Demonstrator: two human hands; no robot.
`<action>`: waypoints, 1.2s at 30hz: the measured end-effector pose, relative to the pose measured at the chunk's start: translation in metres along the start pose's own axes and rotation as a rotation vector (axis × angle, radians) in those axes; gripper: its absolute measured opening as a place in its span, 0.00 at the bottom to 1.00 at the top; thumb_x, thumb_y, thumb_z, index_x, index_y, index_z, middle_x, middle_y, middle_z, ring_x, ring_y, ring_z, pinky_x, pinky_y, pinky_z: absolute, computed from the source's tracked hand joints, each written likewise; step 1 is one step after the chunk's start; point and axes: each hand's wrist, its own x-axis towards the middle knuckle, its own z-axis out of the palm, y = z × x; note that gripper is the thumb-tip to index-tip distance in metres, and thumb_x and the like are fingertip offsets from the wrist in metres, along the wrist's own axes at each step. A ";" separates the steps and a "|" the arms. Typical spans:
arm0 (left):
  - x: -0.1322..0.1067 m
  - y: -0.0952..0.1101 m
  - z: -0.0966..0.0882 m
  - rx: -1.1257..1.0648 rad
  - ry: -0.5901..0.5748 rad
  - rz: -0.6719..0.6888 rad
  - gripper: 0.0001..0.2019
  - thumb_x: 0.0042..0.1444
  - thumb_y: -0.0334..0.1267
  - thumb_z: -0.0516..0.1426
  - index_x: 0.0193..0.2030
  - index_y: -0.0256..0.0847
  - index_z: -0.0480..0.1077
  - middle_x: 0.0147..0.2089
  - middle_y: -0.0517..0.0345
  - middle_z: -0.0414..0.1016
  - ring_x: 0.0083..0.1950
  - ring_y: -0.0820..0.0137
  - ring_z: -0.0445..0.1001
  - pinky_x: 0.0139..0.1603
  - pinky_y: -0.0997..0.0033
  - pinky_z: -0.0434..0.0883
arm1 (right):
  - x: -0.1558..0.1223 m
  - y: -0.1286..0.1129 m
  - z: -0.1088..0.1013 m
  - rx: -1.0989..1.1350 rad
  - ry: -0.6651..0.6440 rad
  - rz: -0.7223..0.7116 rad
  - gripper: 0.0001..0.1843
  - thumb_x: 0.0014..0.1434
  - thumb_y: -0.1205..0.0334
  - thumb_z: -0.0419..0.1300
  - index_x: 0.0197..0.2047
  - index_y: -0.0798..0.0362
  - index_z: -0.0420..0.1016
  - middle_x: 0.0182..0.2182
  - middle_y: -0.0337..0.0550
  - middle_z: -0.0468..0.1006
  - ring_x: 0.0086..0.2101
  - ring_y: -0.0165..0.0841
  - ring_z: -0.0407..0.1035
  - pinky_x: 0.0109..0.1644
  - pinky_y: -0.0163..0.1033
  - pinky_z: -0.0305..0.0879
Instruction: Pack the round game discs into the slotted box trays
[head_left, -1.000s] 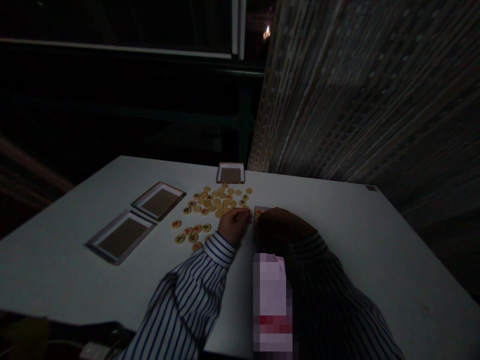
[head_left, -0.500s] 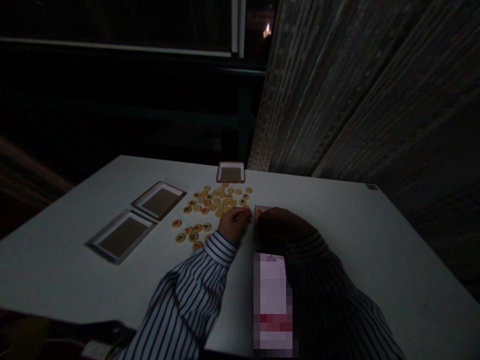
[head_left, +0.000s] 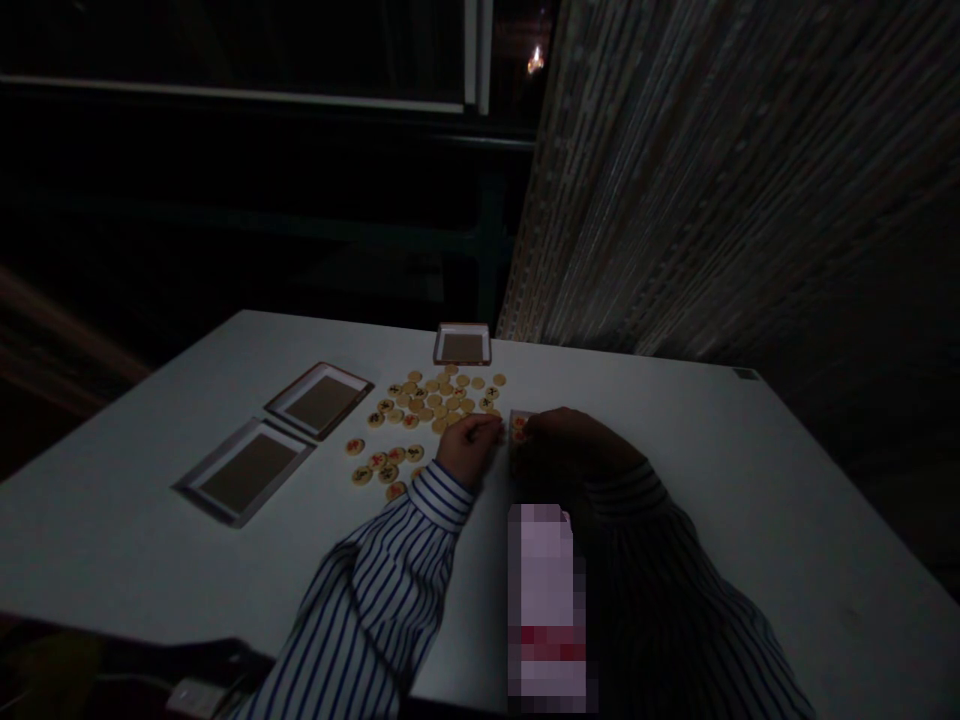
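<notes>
Left hand (head_left: 469,448) curls at five o'clock of scattered xiangqi discs (head_left: 435,400), right hand (head_left: 571,440) shadows a small tray (head_left: 517,416), grips' contents unclear; slow single-disc pinches on this dim bench (head_left: 750,480) seem wisest.

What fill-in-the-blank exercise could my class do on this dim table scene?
1. The round game pieces lie scattered on a ____ table.
2. Both sleeves are patterned with ____.
3. Left of the pieces, ____ flat trays lie side by side.
4. The left hand catches the light, while the right hand lies in ____.

Missing words: white; stripes; two; shadow.
</notes>
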 end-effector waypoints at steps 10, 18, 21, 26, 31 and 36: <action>-0.001 0.003 0.002 -0.062 0.004 -0.023 0.06 0.43 0.36 0.58 0.28 0.36 0.73 0.26 0.55 0.76 0.29 0.71 0.74 0.34 0.71 0.72 | -0.016 0.020 -0.017 0.023 0.215 0.063 0.12 0.59 0.62 0.47 0.35 0.53 0.72 0.33 0.43 0.77 0.32 0.30 0.69 0.32 0.32 0.54; -0.001 0.001 0.002 -0.066 0.008 -0.022 0.07 0.43 0.37 0.58 0.28 0.36 0.73 0.26 0.56 0.76 0.28 0.71 0.73 0.32 0.71 0.71 | -0.020 0.021 -0.019 0.066 0.258 0.061 0.13 0.59 0.63 0.47 0.37 0.54 0.73 0.33 0.44 0.78 0.32 0.30 0.69 0.32 0.32 0.55; -0.001 -0.001 0.002 -0.071 0.015 -0.025 0.08 0.42 0.38 0.59 0.28 0.36 0.74 0.25 0.56 0.76 0.27 0.72 0.73 0.32 0.72 0.71 | -0.019 0.021 -0.018 0.074 0.264 0.065 0.13 0.59 0.62 0.47 0.37 0.54 0.73 0.33 0.44 0.77 0.32 0.30 0.69 0.32 0.32 0.54; 0.000 -0.002 0.001 -0.128 0.009 -0.022 0.11 0.40 0.42 0.61 0.28 0.36 0.73 0.26 0.56 0.76 0.27 0.71 0.73 0.32 0.70 0.71 | -0.021 0.020 -0.019 0.065 0.289 0.064 0.14 0.60 0.61 0.46 0.37 0.54 0.72 0.33 0.44 0.77 0.32 0.30 0.69 0.33 0.32 0.54; 0.002 0.000 -0.007 -0.207 0.051 -0.018 0.15 0.39 0.45 0.62 0.30 0.36 0.73 0.27 0.56 0.76 0.27 0.72 0.73 0.32 0.71 0.71 | -0.025 0.019 -0.024 0.038 0.308 0.054 0.14 0.60 0.62 0.45 0.38 0.54 0.72 0.34 0.44 0.77 0.33 0.30 0.69 0.33 0.33 0.54; 0.005 0.008 -0.020 -0.292 0.103 -0.046 0.18 0.38 0.46 0.63 0.33 0.35 0.73 0.30 0.54 0.77 0.27 0.73 0.73 0.32 0.71 0.71 | -0.029 0.017 -0.028 0.042 0.312 0.061 0.15 0.60 0.62 0.45 0.38 0.53 0.72 0.35 0.44 0.77 0.34 0.31 0.69 0.34 0.33 0.54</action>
